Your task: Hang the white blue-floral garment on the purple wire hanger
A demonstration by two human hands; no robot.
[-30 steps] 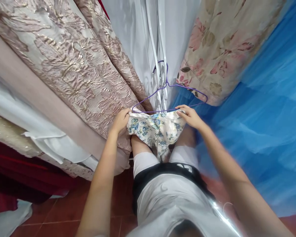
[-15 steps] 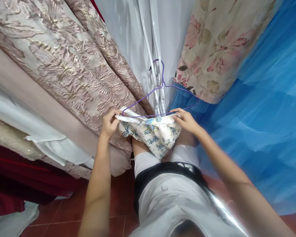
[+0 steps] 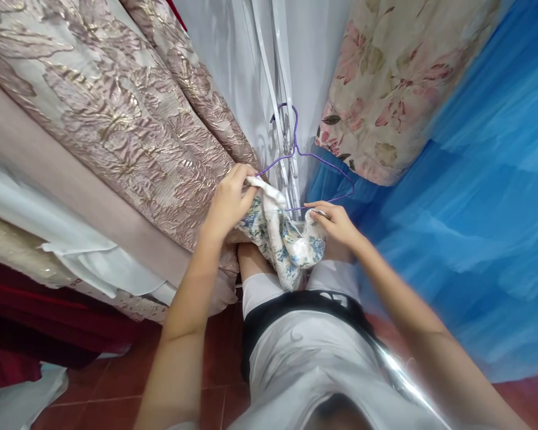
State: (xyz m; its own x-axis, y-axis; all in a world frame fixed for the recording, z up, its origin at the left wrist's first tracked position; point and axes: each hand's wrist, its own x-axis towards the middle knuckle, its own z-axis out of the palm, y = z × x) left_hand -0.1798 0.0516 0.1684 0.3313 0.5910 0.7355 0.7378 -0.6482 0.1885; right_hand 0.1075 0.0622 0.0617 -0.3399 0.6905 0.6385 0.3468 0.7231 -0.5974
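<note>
A white garment with a blue and yellow floral print (image 3: 296, 248) hangs bunched over my lap, between my two hands. My left hand (image 3: 231, 197) is closed on its white strap, which lies over the left end of a purple wire hanger (image 3: 325, 162). With fingers and thumb pinched, my right hand (image 3: 336, 221) grips the garment's edge near the hanger's lower bar. The hanger's hook points away from me, in front of hanging white straps. Garment folds and my left fingers hide the hanger's left corner.
To the left hang a pink-gold brocade (image 3: 116, 113), white cloth (image 3: 89, 257) and dark red fabric (image 3: 49, 316). A pink floral cloth (image 3: 385, 101) and blue tulle (image 3: 484, 239) hang on the right. White straps (image 3: 278, 71) dangle ahead. Red tiles (image 3: 103, 382) cover the floor.
My left hand has moved up and to the right, drawing the strap over the hanger's left end. The garment has bunched closer together. My right hand has stayed nearly in place.
</note>
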